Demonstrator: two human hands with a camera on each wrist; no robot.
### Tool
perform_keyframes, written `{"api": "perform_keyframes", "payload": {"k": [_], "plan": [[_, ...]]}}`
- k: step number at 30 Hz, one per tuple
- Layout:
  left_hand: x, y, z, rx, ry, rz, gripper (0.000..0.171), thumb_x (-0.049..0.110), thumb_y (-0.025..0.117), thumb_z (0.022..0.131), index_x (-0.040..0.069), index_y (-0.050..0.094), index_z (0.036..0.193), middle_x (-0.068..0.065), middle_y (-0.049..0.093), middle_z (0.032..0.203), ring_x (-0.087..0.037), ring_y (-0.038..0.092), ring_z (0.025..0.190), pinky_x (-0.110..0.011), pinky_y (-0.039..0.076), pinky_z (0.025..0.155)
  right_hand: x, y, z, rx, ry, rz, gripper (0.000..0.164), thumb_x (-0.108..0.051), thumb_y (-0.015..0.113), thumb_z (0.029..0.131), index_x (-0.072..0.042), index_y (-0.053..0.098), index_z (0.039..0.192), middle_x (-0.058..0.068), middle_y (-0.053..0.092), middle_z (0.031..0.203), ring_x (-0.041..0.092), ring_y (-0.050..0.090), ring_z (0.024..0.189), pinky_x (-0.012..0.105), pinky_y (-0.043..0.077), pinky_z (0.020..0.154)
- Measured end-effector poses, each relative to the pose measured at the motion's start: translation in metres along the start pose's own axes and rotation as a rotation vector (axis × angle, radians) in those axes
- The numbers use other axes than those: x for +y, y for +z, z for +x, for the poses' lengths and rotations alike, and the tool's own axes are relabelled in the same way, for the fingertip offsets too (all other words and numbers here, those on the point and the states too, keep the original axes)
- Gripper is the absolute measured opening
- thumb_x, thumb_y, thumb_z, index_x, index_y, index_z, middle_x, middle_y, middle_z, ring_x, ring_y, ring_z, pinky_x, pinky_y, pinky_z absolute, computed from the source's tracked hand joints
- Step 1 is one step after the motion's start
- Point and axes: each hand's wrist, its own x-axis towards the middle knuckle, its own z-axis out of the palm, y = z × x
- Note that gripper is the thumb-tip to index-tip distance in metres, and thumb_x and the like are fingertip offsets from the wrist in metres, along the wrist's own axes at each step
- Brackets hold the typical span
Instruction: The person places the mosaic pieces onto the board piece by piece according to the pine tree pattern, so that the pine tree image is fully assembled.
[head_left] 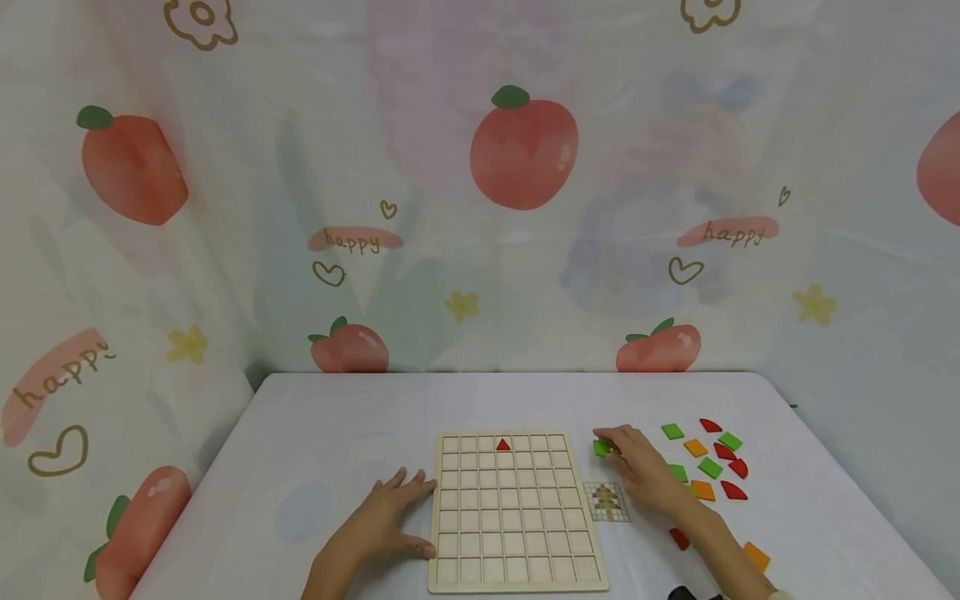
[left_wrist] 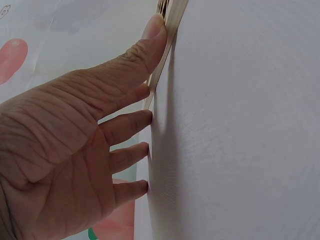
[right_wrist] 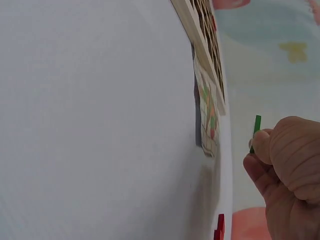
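Note:
A wooden grid board lies flat, one red triangle tile in a cell of its top row. Along its left edge rests my left hand, fingers spread, with the thumb and fingertips at the rim. The left wrist view shows that thumb against the board's side. To the right of the board's upper part, my right hand pinches a green square tile between thumb and fingers. In the right wrist view, the tile shows edge-on, held above the table.
Beside the board's right edge lies a small gridded card with a tree-like pattern. Loose green, orange and red tiles are scattered at the right, some partly behind my right forearm. A printed cloth hangs behind the table.

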Motion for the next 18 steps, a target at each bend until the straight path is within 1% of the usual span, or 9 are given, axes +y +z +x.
{"api": "perform_keyframes", "payload": {"k": [3,8,13,18], "plan": [[0.0,-0.001,0.0,-0.001,0.003,-0.001,0.095,0.037,0.093,0.066,0.002,0.055,0.146,-0.027,0.046,0.153,-0.054,0.028,0.148,-0.073,0.017,0.118,-0.008,0.006,0.002,-0.013,-0.01,0.024,0.038,0.01,0.064,0.093,0.004,0.061,0.13,0.009,0.064,0.118,0.025,0.06,0.109,0.043,0.058,0.092],[-0.001,0.0,0.0,-0.002,0.011,-0.006,0.095,0.038,0.093,0.066,0.002,0.054,0.146,-0.027,0.045,0.153,-0.054,0.027,0.148,-0.074,0.016,0.118,-0.019,0.015,0.005,-0.055,0.014,0.082,0.039,0.009,0.063,0.095,0.002,0.06,0.133,0.009,0.064,0.121,0.024,0.059,0.112,0.043,0.057,0.096],[-0.001,0.0,0.0,-0.006,-0.002,-0.014,0.095,0.039,0.093,0.066,0.005,0.054,0.147,-0.026,0.045,0.154,-0.053,0.026,0.149,-0.072,0.015,0.119,-0.029,0.021,0.009,-0.056,-0.013,0.109,0.038,0.007,0.062,0.096,0.002,0.06,0.133,0.007,0.063,0.121,0.024,0.059,0.113,0.041,0.057,0.095],[-0.001,0.001,0.0,-0.002,-0.003,-0.01,0.095,0.038,0.093,0.067,0.004,0.054,0.147,-0.026,0.045,0.155,-0.053,0.026,0.149,-0.072,0.014,0.119,-0.039,0.029,0.015,-0.082,-0.025,0.126,0.036,0.005,0.06,0.098,0.001,0.059,0.134,0.006,0.063,0.122,0.023,0.058,0.114,0.041,0.056,0.096]]}}
